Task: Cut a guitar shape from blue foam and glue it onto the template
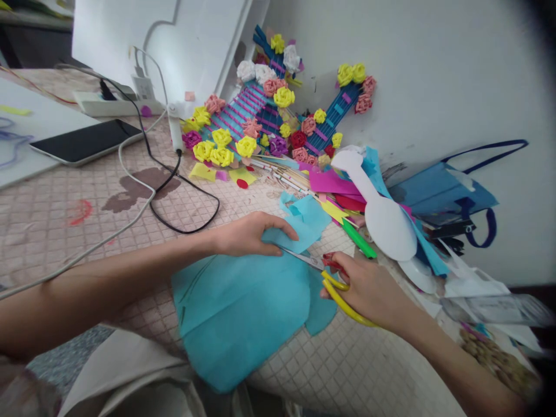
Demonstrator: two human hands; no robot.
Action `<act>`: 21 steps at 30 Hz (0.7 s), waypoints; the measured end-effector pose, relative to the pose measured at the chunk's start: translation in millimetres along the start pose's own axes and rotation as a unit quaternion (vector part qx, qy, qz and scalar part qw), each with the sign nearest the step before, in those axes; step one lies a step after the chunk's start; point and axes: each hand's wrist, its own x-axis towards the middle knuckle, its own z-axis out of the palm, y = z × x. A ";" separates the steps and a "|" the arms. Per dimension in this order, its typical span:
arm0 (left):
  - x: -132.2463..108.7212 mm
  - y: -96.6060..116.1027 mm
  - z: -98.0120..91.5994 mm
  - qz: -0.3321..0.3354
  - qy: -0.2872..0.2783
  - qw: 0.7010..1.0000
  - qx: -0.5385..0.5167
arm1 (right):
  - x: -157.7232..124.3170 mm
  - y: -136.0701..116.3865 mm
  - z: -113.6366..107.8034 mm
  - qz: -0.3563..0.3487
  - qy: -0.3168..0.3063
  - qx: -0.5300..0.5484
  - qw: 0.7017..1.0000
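Note:
A light-blue sheet of paper or thin fabric (247, 318) lies over the table's near edge, partly cut, with a loose flap (315, 214) beyond the cut. My left hand (249, 234) grips the sheet near its top edge, thumb and forefinger curved around the blue material. From the right, my right hand (373, 289) holds a pair of scissors (343, 301) with yellow handles; a reddish part shows by the thumb. Their blades point left into the sheet, tips close to my left thumb. Pencil-like curved lines mark the sheet's left side.
Behind stand blue woven models with paper flowers (247, 110). A phone (89, 142), power strip (102, 104) and looping cables lie left. To the right are a white guitar-shaped cutout (388, 226), a green marker (359, 238), paper scraps and a blue bag (447, 188).

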 end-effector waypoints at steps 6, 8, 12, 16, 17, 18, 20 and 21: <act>-0.6 -0.1 0.4 0.002 0.002 1.000 0.000 | 0.6 0.3 0.3 -0.011 0.009 0.003 1.000; -0.7 0.3 0.5 0.002 0.001 1.000 0.002 | 0.9 0.4 0.3 -0.016 0.008 0.011 1.000; -0.6 1.2 0.8 0.005 -0.002 1.000 0.000 | 1.1 0.8 0.0 -0.015 -0.008 0.027 1.000; -0.5 1.5 1.0 0.006 -0.002 1.000 -0.009 | -0.1 1.6 0.5 -0.013 -0.021 0.032 0.999; -0.6 1.6 1.0 0.006 -0.004 1.000 -0.008 | -0.5 1.8 0.8 -0.013 -0.022 0.031 0.999; -0.7 1.7 1.1 0.006 -0.005 1.000 -0.008 | -0.8 2.1 1.0 -0.013 -0.022 0.029 0.999; -0.9 1.9 1.2 0.006 -0.008 1.000 -0.005 | -1.2 2.6 1.5 -0.016 -0.022 0.024 0.999; -1.0 2.0 1.3 0.006 -0.008 1.000 -0.004 | -1.3 3.0 1.8 -0.019 -0.019 0.020 0.999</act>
